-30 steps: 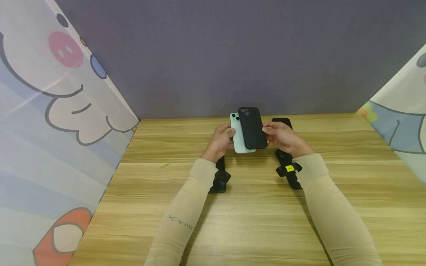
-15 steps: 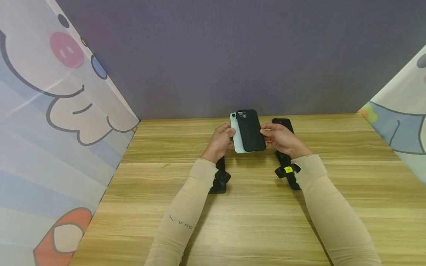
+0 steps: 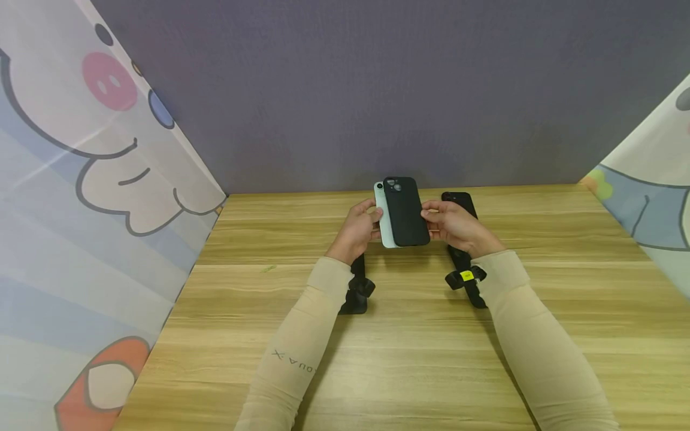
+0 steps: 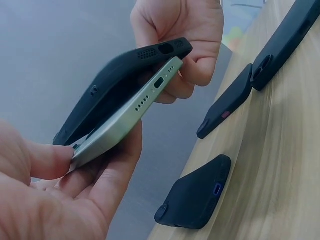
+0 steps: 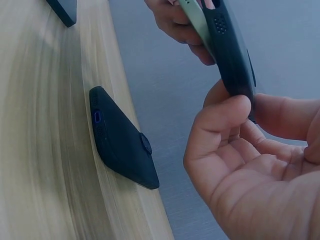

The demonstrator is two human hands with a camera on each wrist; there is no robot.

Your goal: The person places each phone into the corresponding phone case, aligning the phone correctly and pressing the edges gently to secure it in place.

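Note:
My left hand [image 3: 354, 230] grips a pale green phone [image 3: 386, 228] by its left edge, thumb on top. With thumb and fingers my right hand [image 3: 458, 226] pinches the right edge of a black phone case [image 3: 408, 212]. The case lies over the phone, leaving only a strip along the phone's left side showing. In the left wrist view the case [image 4: 120, 70] tilts above the phone [image 4: 130, 112], with a wedge-shaped gap between them. From the right wrist view, the case [image 5: 235, 60] stands close beside the phone [image 5: 197, 27].
On the wooden table [image 3: 409, 347] a black cased phone [image 3: 353, 302] lies beneath my left wrist. Two more black phone-shaped items, a far one [image 3: 458, 197] and a nearer one [image 3: 477, 294], lie by my right wrist. A grey wall [image 3: 399, 90] rises behind.
The case has moved left and slightly down over the phone, covering more of it, including one of its camera lenses. My left hand has barely moved; my right hand followed the case.

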